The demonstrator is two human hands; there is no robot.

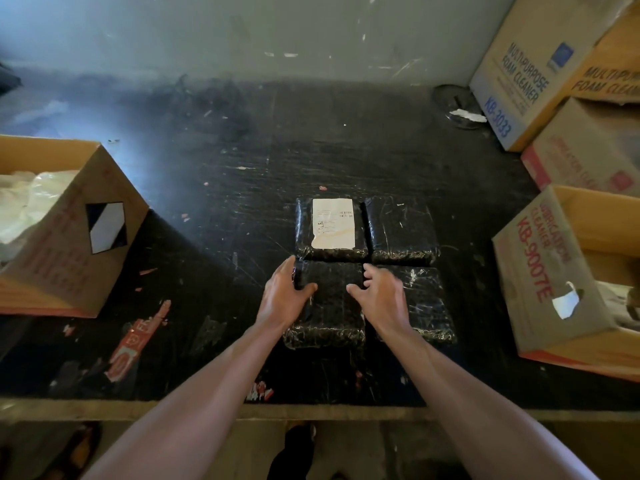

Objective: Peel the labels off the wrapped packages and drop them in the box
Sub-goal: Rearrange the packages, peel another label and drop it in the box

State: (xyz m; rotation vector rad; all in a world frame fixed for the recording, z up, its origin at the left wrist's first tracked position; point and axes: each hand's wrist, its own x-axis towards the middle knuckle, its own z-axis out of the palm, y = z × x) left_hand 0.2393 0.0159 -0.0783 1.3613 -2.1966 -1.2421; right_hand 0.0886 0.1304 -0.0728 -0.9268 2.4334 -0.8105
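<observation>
Four black wrapped packages lie in a two-by-two block on the dark table (221, 188). The far-left package (303, 237) carries a white paper label (333, 222) whose lower left corner curls up. No label shows on the far-right package (401, 230) or the near-right package (427, 303). My left hand (282, 294) grips the left edge of the near-left package (329, 306), thumb on top. My right hand (381, 292) holds its right edge, fingers curled into the gap between packages. An open cardboard box (72, 244) with crumpled plastic inside stands at the left.
Another open cardboard box (554, 289) marked KB-9007E stands at the right. Stacked cleaner cartons (512, 81) fill the back right corner, with a round metal object (453, 98) beside them. Torn red sticker scraps (135, 341) cling to the table near its front edge.
</observation>
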